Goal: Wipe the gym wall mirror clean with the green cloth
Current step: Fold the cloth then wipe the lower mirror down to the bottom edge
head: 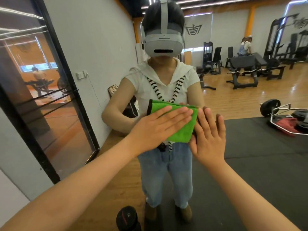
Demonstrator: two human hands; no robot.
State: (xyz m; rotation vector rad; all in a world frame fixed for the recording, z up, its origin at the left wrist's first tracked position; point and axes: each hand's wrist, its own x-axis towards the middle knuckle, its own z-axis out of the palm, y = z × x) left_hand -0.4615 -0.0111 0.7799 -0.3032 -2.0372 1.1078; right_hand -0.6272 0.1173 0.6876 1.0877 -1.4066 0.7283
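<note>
Left hand (pixel 160 129), fingers straight, presses the folded green cloth (pixel 182 130) flat against the mirror (pixel 241 104); right hand (pixel 208 135), fingers likewise extended and holding nothing, lies just beside the cloth's right edge.

The wooden floor (pixel 233 100) carries a black mat (pixel 266 164) and a weighted bar (pixel 270 107).

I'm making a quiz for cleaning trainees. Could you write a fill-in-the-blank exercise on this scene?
1. The left hand presses the cloth flat on the mirror; the cloth is coloured ____.
2. The right hand lies to the ____ of the cloth.
3. The right hand holds ____.
Missing words: green; right; nothing.
</note>
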